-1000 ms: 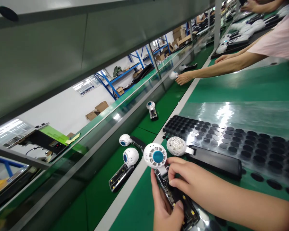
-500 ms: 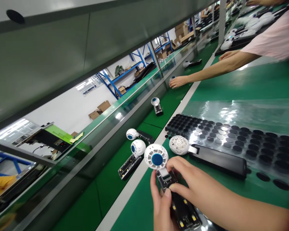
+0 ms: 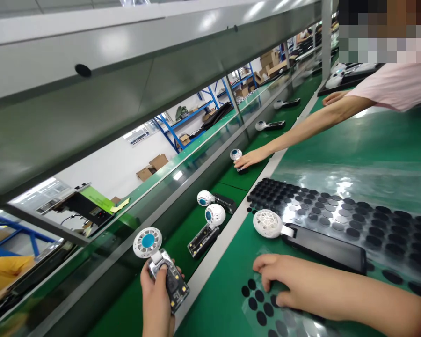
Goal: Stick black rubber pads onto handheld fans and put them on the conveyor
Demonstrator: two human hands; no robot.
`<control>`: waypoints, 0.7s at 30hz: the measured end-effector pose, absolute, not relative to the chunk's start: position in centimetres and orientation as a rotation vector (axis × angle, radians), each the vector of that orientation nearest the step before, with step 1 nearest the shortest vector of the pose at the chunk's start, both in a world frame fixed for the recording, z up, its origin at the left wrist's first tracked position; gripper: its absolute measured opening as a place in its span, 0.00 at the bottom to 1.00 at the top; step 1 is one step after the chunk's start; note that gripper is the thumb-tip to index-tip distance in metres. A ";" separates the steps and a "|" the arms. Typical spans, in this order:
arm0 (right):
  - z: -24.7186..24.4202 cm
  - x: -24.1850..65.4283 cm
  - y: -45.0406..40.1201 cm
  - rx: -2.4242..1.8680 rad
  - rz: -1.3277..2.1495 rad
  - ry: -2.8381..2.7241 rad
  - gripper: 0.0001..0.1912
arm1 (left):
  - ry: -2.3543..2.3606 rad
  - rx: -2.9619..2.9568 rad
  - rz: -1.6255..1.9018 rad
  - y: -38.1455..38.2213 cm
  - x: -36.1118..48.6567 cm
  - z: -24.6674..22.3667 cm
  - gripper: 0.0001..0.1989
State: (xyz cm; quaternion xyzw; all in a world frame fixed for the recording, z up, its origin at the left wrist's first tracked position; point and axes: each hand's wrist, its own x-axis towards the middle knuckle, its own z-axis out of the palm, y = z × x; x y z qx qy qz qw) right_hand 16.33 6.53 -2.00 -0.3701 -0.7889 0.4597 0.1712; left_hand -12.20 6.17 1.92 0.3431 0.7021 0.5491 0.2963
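Observation:
My left hand [image 3: 156, 299] grips a small handheld fan [image 3: 147, 242] by its dark body, thumb on top. Its round white head has a blue centre, and yellow-white LEDs show on the exposed circuit board. It is over the green belt. My right hand [image 3: 291, 278] holds nothing; its fingers are loosely bent and apart. It hovers at or just above a clear sheet of black round stickers [image 3: 261, 318]; I cannot tell whether they touch. Behind that hand, a fan with a black casing [image 3: 326, 250] lies on the green table.
Two fans [image 3: 203, 241] lie close together on the belt [image 3: 122, 299], more farther along. A co-worker's hand [image 3: 249, 158] touches another fan [image 3: 235, 153] there. A larger sheet of black discs [image 3: 351, 220] covers the table's right side. A pale rail [image 3: 228, 236] separates belt from table.
My left hand has carried the fan left, from the table side to over the belt. My right hand has let go of it. The co-worker's hand has reached nearer, to another fan.

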 end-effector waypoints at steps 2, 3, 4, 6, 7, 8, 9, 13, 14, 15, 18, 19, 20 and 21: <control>-2.0 16.2 6.6 -1.036 1.249 -2.310 0.13 | 2.003 0.984 1.370 7.9 -15.3 1.0 0.25; -1.9 16.0 6.5 -1.041 1.212 -2.338 0.14 | 2.063 1.016 1.310 8.8 -16.6 0.7 0.26; -1.8 15.8 6.4 -1.050 1.178 -2.355 0.15 | 2.126 1.065 1.233 9.7 -17.6 0.6 0.25; -1.5 15.4 6.2 -1.072 1.164 -2.376 0.16 | 2.241 1.208 1.065 11.5 -18.5 0.9 0.22; -1.5 15.2 6.1 -1.086 1.162 -2.370 0.16 | 2.276 1.309 0.989 12.4 -18.4 1.3 0.22; -1.5 15.0 6.0 -1.094 1.155 -2.350 0.17 | 2.285 1.430 0.916 13.2 -17.8 1.7 0.21; -1.5 14.8 5.9 -1.096 1.146 -2.321 0.18 | 2.258 1.564 0.836 14.0 -17.0 2.1 0.21; -2.4 14.5 6.1 -1.074 1.169 -2.232 0.18 | 1.909 1.923 0.375 16.9 -11.5 3.2 0.15; -2.7 14.5 6.2 -1.080 1.201 -2.225 0.17 | 1.835 1.925 0.258 17.5 -10.2 3.2 0.13; -3.0 14.4 6.2 -1.088 1.233 -2.219 0.16 | 1.784 1.902 0.165 17.9 -9.1 3.2 0.11; -3.9 14.5 6.4 -1.054 1.260 -2.180 0.15 | 1.746 1.791 0.114 17.8 -6.6 2.9 0.08; -4.2 14.5 6.4 -1.028 1.253 -2.171 0.14 | 1.751 1.751 0.179 17.1 -5.9 2.8 0.09; -4.4 14.6 6.5 -0.997 1.245 -2.164 0.14 | 1.751 1.701 0.274 16.2 -5.3 2.6 0.10; -4.5 14.6 6.5 -0.969 1.238 -2.158 0.14 | 1.740 1.638 0.382 15.0 -4.5 2.5 0.11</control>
